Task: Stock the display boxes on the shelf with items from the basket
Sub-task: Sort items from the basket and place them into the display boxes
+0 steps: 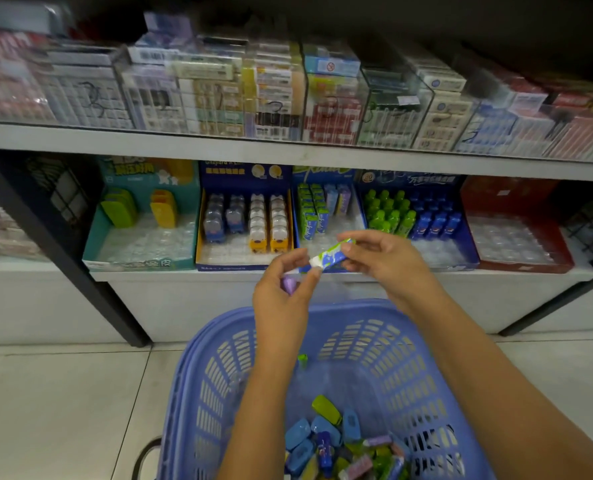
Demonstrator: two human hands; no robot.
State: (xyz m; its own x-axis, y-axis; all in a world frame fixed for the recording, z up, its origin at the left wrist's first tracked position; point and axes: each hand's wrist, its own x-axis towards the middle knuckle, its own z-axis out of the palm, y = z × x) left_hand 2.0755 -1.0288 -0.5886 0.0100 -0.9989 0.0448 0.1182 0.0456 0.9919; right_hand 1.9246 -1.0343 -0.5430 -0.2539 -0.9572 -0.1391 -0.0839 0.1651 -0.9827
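Display boxes (322,220) sit in a row on the lower shelf (132,274), five across: teal, dark blue, a gum box (322,172), a bottle box, and red. Gum box is part full, with green packs on its left, purple on its right, and bare clear tray at the front. Purple basket (374,303) is on the floor right below the hands, with loose items (326,441) heaped in its near end.

Both hands are raised over the basket's far rim, level with the shelf front. Right hand (385,261) pinches the upper right end of a green-blue stick pack (331,254) with its fingertips. Left hand (281,299) pinches the lower left end with thumb and forefinger, and a small purple pack (290,284) is tucked in its curled fingers.

Pack's long axis runs crosswise, tilted up to the right. Gum box lies straight beyond it, close. Right hand looks nearer the box. The pack probably has to be stood up on end, like the packs already in the box, before it goes in beside the green rows.
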